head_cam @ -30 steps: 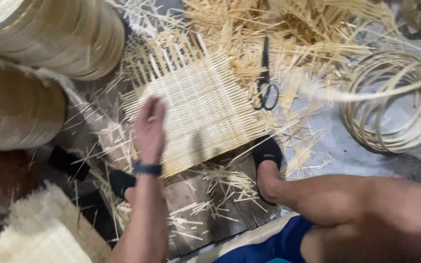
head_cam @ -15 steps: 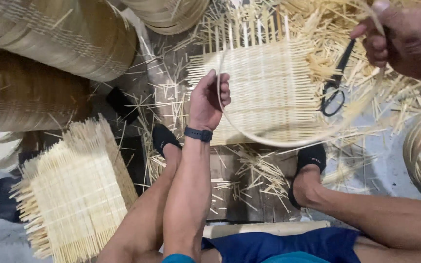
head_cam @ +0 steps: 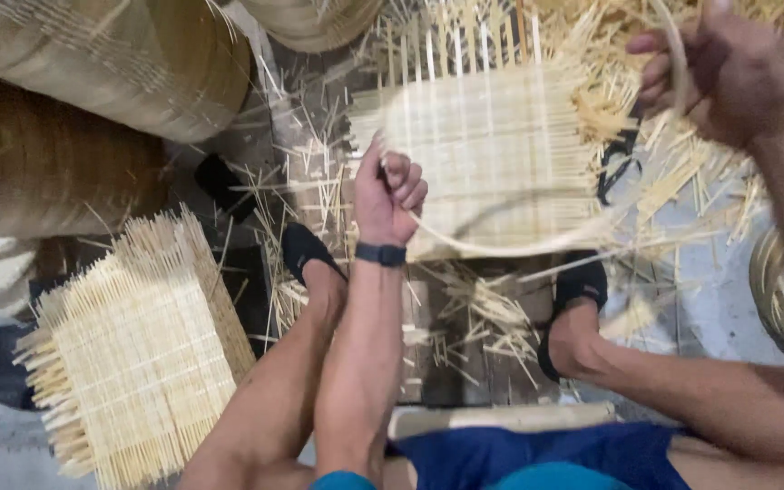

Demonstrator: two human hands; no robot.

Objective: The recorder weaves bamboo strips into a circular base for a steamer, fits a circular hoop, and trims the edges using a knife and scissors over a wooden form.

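Note:
My left hand point(head_cam: 388, 192) is closed around one end of a long thin bamboo strip point(head_cam: 510, 245) that curves in a loop over a woven bamboo mat point(head_cam: 492, 154) on the floor. My right hand point(head_cam: 728, 77) grips the strip's other end at the upper right. The left wrist wears a dark band. Black scissors point(head_cam: 617, 168) lie at the mat's right edge, partly hidden. Both my feet in black sandals rest on the floor just below the mat.
A stack of woven mats point(head_cam: 129, 363) sits at lower left. Large woven baskets point(head_cam: 111, 63) stand at upper left. Coiled strips point(head_cam: 778, 299) lie at the right edge. Bamboo offcuts point(head_cam: 474, 318) litter the floor.
The view has shifted, so the mat sits higher in frame. My right hand brought a strip over from the coil; my left hand rose from the mat and closed on its other end.

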